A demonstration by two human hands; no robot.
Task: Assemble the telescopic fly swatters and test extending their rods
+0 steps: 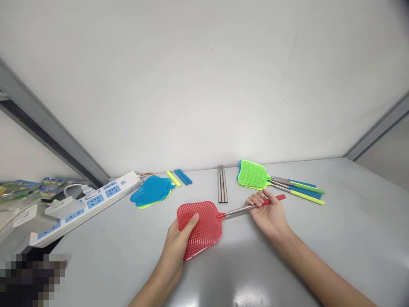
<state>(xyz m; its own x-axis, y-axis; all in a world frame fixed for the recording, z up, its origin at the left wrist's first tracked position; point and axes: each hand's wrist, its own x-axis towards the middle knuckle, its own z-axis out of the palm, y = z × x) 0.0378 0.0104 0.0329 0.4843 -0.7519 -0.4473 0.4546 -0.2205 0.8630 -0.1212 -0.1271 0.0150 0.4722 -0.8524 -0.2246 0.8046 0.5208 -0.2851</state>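
A red fly swatter (204,226) with a square mesh head, a metal rod and a red handle is held across the front of the table. My left hand (179,243) grips the left side of its head, thumb on top of the mesh and the other fingers hidden behind. On the right, my right hand (266,213) is closed round the handle, palm up, near where the rod enters it. Behind it lie several stacked swatters, a green one (252,174) on top, their handles pointing right.
Several metal tubes (223,183) lie side by side near the wall. To their left are blue and yellow handle grips (180,177) and blue swatter heads (151,191) over a yellow one. A white power strip (86,209) with plugs and cables runs along the left edge.
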